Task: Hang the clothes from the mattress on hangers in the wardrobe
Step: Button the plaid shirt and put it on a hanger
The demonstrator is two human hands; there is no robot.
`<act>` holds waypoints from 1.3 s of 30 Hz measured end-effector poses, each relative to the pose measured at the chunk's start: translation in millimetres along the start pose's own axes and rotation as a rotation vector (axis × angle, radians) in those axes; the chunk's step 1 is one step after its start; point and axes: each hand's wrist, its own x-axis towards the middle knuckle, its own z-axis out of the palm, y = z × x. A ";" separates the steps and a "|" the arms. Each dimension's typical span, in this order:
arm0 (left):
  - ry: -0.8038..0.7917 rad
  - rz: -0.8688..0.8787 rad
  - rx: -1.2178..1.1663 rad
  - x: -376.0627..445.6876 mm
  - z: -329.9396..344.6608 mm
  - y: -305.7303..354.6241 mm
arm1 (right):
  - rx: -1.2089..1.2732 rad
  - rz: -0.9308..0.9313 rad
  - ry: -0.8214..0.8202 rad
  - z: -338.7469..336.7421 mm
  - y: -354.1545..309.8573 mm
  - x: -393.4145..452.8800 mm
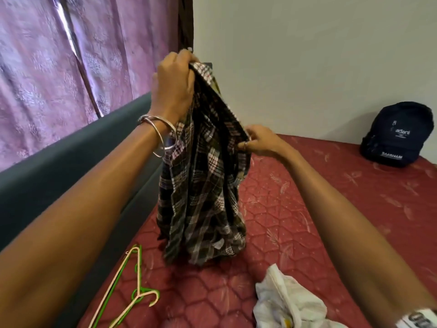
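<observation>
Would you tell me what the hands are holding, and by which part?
Both hold the plaid shirt by its top edge: left hand grips one end high, right hand pinches the other.

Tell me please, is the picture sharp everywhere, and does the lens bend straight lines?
Head view: the plaid garment and both hands, left and right, look slightly soft, the curtain blurrier; the wide lens bows the grey bed frame and stretches the forearms; light is even, with no harsh glare on the mattress.
</observation>
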 end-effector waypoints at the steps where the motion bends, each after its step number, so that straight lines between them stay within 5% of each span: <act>1: 0.006 -0.014 -0.015 0.9 -3.1 -4.8 | 0.067 0.030 0.013 7.7 9.8 -3.7; 3: -0.070 0.033 0.069 -0.6 -11.4 -13.6 | 0.109 0.112 0.142 7.5 28.4 -6.1; 6: -0.394 0.178 0.255 -10.7 -13.5 -32.2 | 0.067 0.229 0.521 -25.8 47.7 -4.0; 8: -0.479 0.117 0.306 -9.3 -14.0 -43.9 | 0.031 0.216 0.728 -56.3 42.4 -4.8; 12: -0.157 0.052 0.369 -15.0 -1.8 -45.5 | -0.230 0.157 1.015 -73.1 15.8 -6.4; 15: 0.145 -0.256 0.323 -69.6 27.0 -59.3 | -0.255 0.123 1.273 -19.5 36.7 -28.5; 17: -0.092 -0.406 0.229 -138.4 51.4 -68.1 | -0.208 0.217 1.093 58.8 72.7 -57.0; 20: -1.114 -0.302 0.287 -255.1 70.1 -57.7 | -0.149 0.519 0.022 170.9 113.0 -116.6; 21: -1.322 -0.318 0.311 -286.9 69.8 -53.4 | -0.191 0.564 -0.262 196.1 122.4 -137.5; 23: -1.366 -0.427 0.291 -330.3 65.6 -57.4 | -0.251 0.559 -0.457 220.1 137.1 -170.6; 25: -1.149 -0.646 0.130 -357.7 66.2 -73.4 | -0.168 0.606 -0.365 216.8 148.9 -191.0; 28: -0.658 -1.077 -0.233 -370.8 64.1 -79.3 | 0.184 0.759 -0.012 202.2 166.3 -207.2; 31: -0.391 -1.327 -0.440 -365.4 70.0 -71.3 | 0.571 0.794 0.290 195.5 158.8 -209.5; 34: -0.389 -1.328 -0.373 -370.8 88.0 -77.2 | 0.594 0.917 0.438 211.1 149.3 -197.4; 39: -0.591 -1.124 -0.092 -381.1 95.3 -78.4 | 0.519 1.075 0.301 244.3 158.8 -179.9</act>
